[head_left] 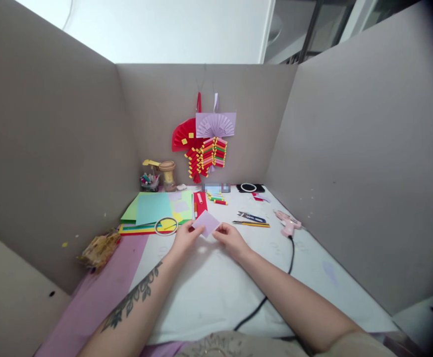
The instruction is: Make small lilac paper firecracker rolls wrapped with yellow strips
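A small lavender square of paper [206, 223] is held up above the white tabletop, turned so that one corner points away from me. My left hand [187, 235] pinches its left corner, thumb on top. At the opposite corner, my right hand [232, 239] grips the paper between thumb and fingers. Just left of my left hand lies a white ring [166, 218], over yellow paper pieces. Beyond the square are an orange pen-like stick [195, 210] and a red paper strip [200, 201].
Coloured sheets [153, 208] are stacked at the left. Snips [251, 217], a yellow pencil-like tool [251, 224] and a pink glue gun [288, 223] with a black cord lie right. Paper fans [216, 125] with firecracker-like rolls hang on the back panel. A lidded cup [168, 176] stands behind.
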`<state>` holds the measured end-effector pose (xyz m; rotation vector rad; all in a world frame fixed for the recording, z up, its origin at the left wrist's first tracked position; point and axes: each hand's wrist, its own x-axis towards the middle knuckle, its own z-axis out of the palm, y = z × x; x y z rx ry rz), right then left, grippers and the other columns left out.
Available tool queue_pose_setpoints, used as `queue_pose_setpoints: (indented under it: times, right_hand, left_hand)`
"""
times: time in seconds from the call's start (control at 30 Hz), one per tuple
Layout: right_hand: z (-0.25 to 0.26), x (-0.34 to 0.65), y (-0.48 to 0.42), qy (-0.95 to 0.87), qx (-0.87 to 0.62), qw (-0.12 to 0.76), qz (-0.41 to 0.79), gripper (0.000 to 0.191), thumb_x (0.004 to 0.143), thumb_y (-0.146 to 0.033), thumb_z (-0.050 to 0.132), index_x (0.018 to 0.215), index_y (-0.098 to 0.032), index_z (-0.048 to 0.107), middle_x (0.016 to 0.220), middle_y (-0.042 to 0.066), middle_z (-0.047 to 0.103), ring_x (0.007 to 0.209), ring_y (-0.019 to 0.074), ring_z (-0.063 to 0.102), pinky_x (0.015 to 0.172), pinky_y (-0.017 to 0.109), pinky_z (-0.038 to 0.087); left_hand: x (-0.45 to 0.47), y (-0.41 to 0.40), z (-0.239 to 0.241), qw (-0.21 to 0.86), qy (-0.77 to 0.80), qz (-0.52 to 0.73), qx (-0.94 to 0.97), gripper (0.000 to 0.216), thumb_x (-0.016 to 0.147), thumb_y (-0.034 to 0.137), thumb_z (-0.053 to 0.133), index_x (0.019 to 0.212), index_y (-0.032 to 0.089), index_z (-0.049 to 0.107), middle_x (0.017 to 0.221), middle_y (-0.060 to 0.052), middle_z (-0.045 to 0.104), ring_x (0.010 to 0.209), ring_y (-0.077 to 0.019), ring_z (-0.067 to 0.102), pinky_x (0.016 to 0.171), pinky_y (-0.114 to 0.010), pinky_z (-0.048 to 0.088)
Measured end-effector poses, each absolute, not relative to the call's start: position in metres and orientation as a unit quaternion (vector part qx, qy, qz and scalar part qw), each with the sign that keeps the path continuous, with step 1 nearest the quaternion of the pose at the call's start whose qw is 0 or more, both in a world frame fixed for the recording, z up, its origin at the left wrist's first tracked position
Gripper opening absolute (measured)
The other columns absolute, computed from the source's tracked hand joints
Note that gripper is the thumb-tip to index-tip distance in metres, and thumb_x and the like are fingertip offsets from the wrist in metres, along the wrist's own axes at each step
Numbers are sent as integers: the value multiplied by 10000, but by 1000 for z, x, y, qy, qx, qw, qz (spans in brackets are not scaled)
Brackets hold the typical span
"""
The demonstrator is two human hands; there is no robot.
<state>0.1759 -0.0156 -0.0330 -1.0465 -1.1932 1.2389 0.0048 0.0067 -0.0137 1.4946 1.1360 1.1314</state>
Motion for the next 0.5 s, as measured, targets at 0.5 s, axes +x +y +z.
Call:
queue_pose_setpoints:
  times: [0.5]
  right_hand:
    - [-31, 165, -21, -457, -401, 554, 569, 292, 630, -315, 700, 866, -169, 610, 703, -13, 582, 546, 86, 390, 491, 224, 237]
  left_hand:
    - [24, -10, -15, 435, 463, 399, 662, 225, 674, 340, 589, 617, 122, 581, 583, -8, 573, 561, -125, 485, 531, -231, 338]
